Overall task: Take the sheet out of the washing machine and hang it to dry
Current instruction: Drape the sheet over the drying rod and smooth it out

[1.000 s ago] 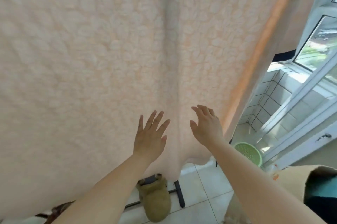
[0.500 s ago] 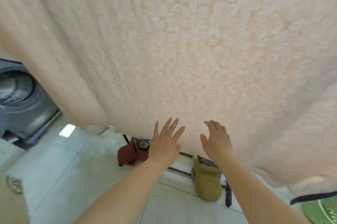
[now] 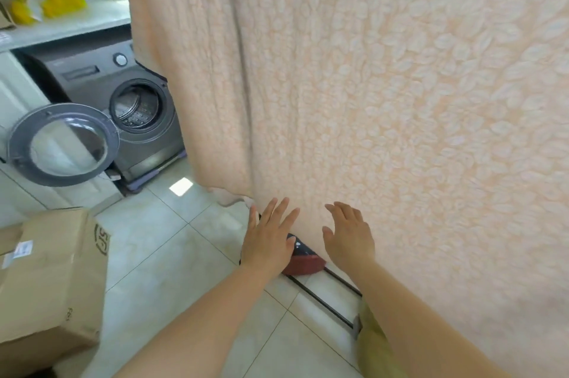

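The sheet (image 3: 385, 94) is seen hanging down, and it fills the view from 12 to 4 o'clock; its lower edge is near the floor (image 3: 172, 254). Both hands are held at this edge. The left hand (image 3: 268, 240) is flat with fingers spread apart. The right hand (image 3: 349, 237) is open, fingers relaxed, against the cloth. The washer (image 3: 123, 106) is found at 10 o'clock with its door (image 3: 63, 145) swung open. A box (image 3: 52, 279) is placed at 8 o'clock.
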